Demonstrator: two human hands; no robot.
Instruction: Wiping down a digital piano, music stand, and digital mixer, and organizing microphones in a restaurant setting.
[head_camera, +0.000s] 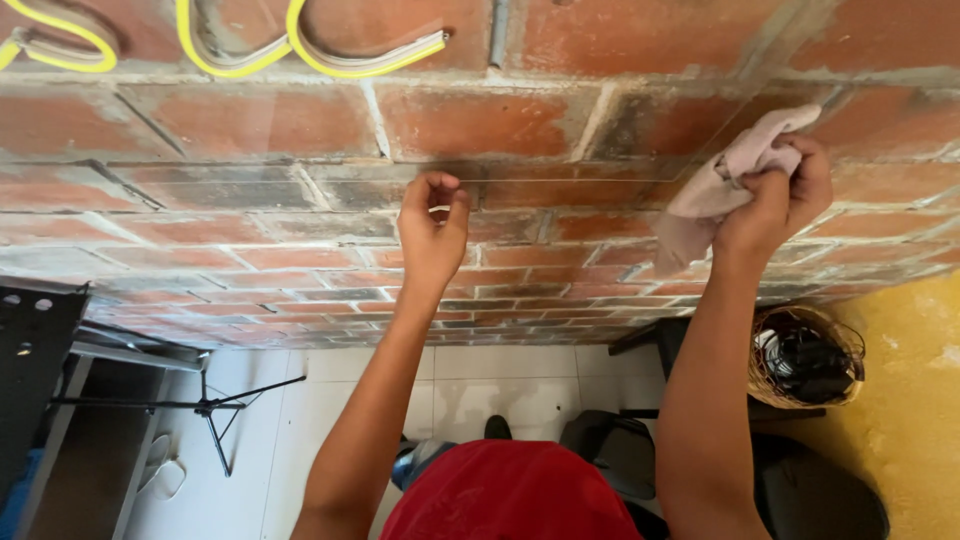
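Observation:
My left hand (432, 228) is raised against a red brick wall (250, 125), with its fingertips pinched on the lower edge of a thin clear sheet (560, 178) that lies flat on the bricks. My right hand (778, 200) is farther right and grips a crumpled beige cloth (715, 190), pressing it against the wall near the sheet's slanted right edge. The sheet is almost invisible; only its edges show as faint lines. My red shirt (510, 495) fills the bottom centre.
Yellow flexible tubing (330, 55) loops along the wall at the top left. Below lie white floor tiles (330, 400), a black tripod stand (210, 410), a black metal shelf (35, 350), a wicker basket (805, 358) holding dark items, and a yellow wall (915, 400).

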